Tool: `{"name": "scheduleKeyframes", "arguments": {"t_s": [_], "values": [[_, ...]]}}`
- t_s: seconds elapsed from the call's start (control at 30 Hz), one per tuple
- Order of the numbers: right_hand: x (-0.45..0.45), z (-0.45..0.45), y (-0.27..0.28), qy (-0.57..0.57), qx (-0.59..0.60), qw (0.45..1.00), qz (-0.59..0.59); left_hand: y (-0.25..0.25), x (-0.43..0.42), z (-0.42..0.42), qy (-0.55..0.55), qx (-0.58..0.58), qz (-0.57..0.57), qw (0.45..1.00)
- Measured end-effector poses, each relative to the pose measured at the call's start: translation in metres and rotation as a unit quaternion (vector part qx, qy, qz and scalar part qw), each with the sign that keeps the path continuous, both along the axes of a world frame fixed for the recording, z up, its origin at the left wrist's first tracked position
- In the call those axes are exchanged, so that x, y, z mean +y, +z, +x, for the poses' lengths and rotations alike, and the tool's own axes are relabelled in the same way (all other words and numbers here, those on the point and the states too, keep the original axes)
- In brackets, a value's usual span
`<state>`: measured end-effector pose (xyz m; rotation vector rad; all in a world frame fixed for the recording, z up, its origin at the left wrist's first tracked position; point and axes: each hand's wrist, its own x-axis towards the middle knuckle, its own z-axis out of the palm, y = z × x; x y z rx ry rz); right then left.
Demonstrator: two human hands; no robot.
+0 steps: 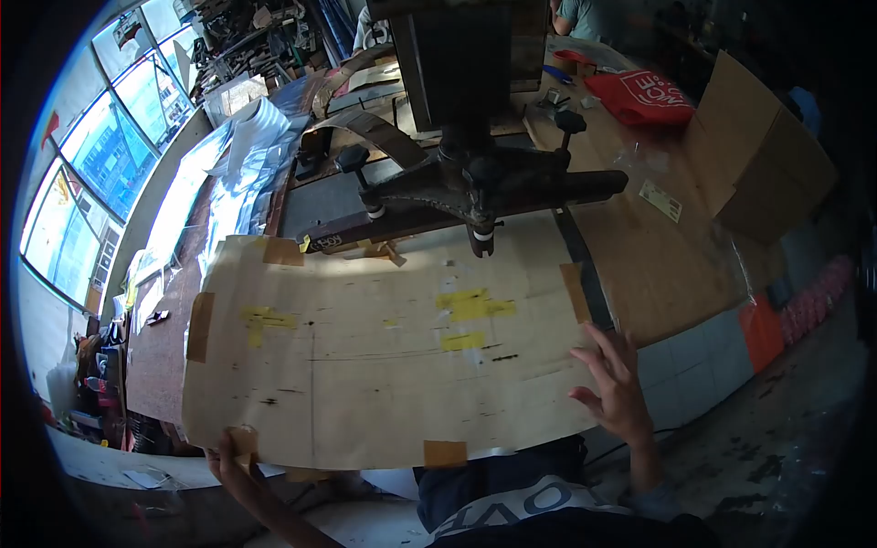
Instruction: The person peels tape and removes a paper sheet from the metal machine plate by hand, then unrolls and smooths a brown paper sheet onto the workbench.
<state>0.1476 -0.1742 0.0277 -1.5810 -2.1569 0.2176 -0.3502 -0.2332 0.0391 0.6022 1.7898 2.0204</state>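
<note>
A large pale sheet (pixel 365 384), apparently thin board or heavy paper, lies under a dark metal machine head. Short brown tape strips sit along its edges, and yellow tape pieces (pixel 475 303) and dark marks dot its surface. At the near left corner my left hand (pixel 225 458) pinches the sheet's edge, its thumb by a brown tape strip (pixel 245 440). Over the right edge my right hand (pixel 614 384) is spread, fingers apart, holding nothing; whether its fingertips touch the sheet is unclear.
The machine head (pixel 475 178) with black knobs (pixel 352 160) overhangs the sheet's far edge. On the right bench stand a cardboard box (pixel 758 137) and a red bag (pixel 639 99). Shiny plastic film (pixel 242 155) lies at left by the windows. Another person (pixel 585 16) is far back.
</note>
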Motion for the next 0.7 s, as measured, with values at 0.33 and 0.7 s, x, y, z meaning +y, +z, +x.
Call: {"name": "scheduleKeyframes", "arguments": {"t_s": [0.33, 0.7], "values": [[0.004, -0.075, -0.022, 0.181, 0.068, 0.978, 0.073, -0.005, -0.060, -0.292, -0.106, 0.125, 0.015, 0.986], [0.054, -0.009, -0.019, 0.010, 0.008, 0.994, 0.113, -0.057, -0.033, -0.342, 0.075, 0.595, -0.290, 0.746]]}}
